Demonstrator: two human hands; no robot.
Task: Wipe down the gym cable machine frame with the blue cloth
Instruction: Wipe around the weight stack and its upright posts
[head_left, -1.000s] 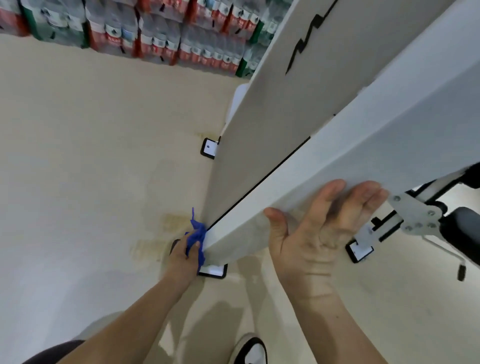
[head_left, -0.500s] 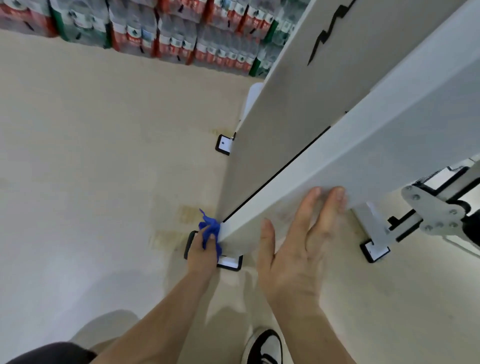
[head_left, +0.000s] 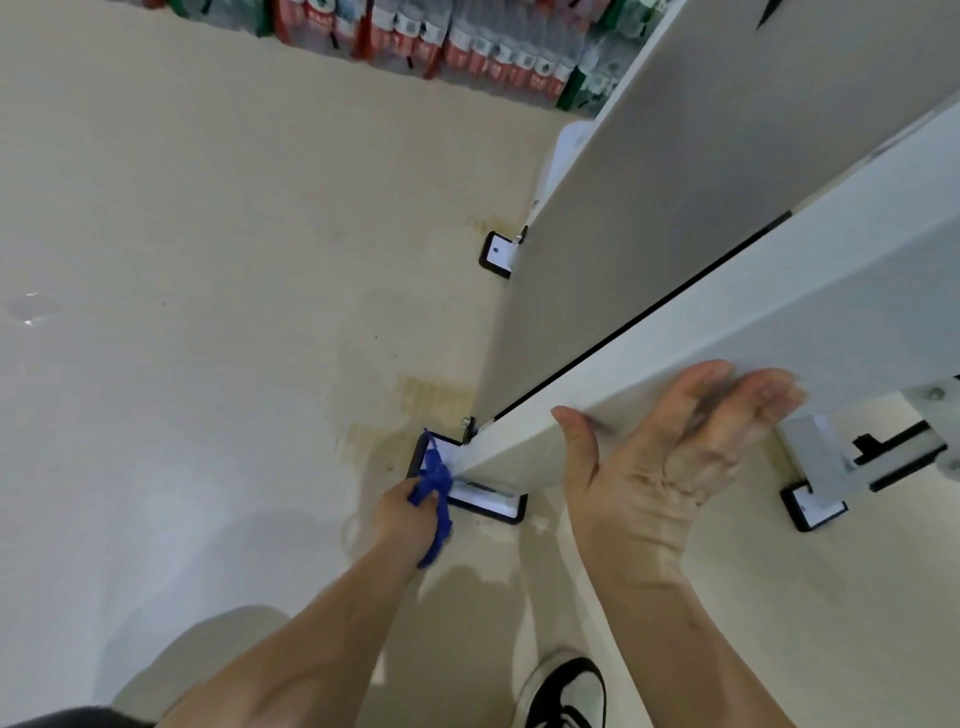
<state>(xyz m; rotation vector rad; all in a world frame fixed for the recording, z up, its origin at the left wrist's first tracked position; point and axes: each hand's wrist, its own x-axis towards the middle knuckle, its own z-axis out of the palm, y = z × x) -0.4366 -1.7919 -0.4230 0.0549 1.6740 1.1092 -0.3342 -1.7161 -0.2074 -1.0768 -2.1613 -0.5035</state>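
Down at the base of the white cable machine frame (head_left: 727, 332), the left hand (head_left: 400, 512) bunches the blue cloth (head_left: 435, 480) against the upright's bottom corner, just above the black foot plate (head_left: 491, 504), likely to finish the lowest stretch. Its fingers are clamped on the cloth, the arm stretched low. The right hand (head_left: 654, 467) lies flat on the frame's near face, fingers (head_left: 701, 387) straight and together, thumb spread, seemingly bracing the lean.

Floor and stock, off-task

I note a pale floor (head_left: 208, 260) with a yellowish stain (head_left: 415, 395); shrink-wrapped bottle packs (head_left: 467, 47) with red and green labels line the far edge; a black-and-white shoe (head_left: 566, 691) is at the bottom.
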